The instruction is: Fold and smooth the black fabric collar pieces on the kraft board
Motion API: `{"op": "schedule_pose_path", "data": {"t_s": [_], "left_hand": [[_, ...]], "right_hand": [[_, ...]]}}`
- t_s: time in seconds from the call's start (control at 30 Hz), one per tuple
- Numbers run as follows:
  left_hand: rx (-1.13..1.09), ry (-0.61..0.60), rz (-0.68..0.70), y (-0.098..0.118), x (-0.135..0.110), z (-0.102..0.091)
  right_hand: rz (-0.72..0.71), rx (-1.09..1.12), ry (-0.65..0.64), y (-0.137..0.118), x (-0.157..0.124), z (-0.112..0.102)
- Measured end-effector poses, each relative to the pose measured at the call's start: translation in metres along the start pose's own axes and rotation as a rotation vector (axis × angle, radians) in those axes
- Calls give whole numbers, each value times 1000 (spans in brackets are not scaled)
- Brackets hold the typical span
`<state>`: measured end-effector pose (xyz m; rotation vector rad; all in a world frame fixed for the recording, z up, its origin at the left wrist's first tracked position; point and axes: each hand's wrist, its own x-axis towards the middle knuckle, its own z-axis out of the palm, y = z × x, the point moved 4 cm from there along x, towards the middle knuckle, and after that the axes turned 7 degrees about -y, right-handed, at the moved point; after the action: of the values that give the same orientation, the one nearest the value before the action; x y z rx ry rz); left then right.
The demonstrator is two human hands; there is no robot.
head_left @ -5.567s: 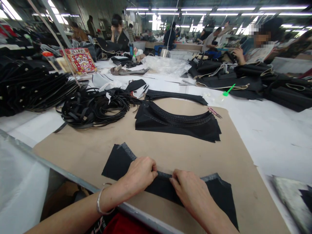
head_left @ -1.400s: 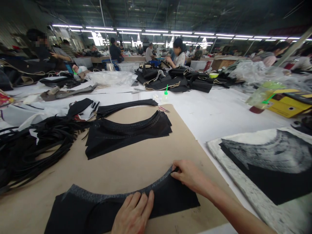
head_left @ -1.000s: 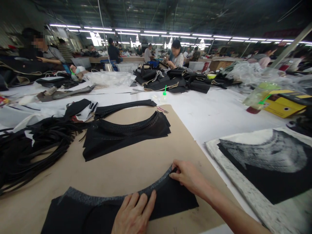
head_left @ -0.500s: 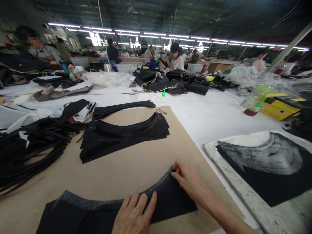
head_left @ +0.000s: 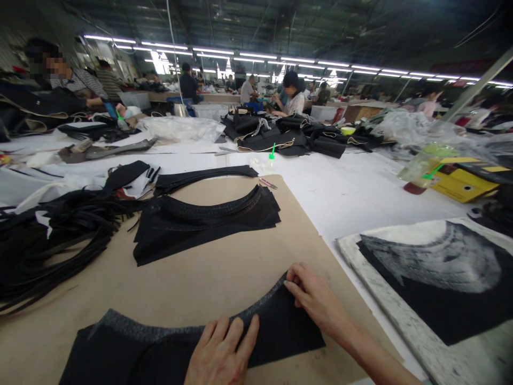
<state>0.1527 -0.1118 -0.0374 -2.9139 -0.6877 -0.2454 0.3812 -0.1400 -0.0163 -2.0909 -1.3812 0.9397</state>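
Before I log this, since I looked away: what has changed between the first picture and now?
The right hand has moved along the curved edge of the black piece from near the middle to its right end. The left hand let go of the edge and rests on the piece. The view swung right. Black stack and pink snips stayed put.

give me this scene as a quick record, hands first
Left hand: fingers resting on the black piece
Right hand: pinching that piece's curved edge at its right end
Surface: brown sheet on white table
Beyond: stacked black pieces, pink-handled snips
Left side: black straps
Right side: pale slab bearing grey-smeared piece; yellow box
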Motion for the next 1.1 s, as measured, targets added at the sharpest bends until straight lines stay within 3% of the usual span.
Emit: {"op": "schedule_pose_path", "data": {"t_s": [0.53,0.87,1.1], "left_hand": [[-42,-10,-8,-1,0,4],[-39,-34,-18,-1,0,-2],[-55,-56,-24,-1,0,-3]], "right_hand": [[45,-83,24,4,6,3],[18,-108,9,-11,-4,-3],[35,-143,62,-2,-2,-1]]}}
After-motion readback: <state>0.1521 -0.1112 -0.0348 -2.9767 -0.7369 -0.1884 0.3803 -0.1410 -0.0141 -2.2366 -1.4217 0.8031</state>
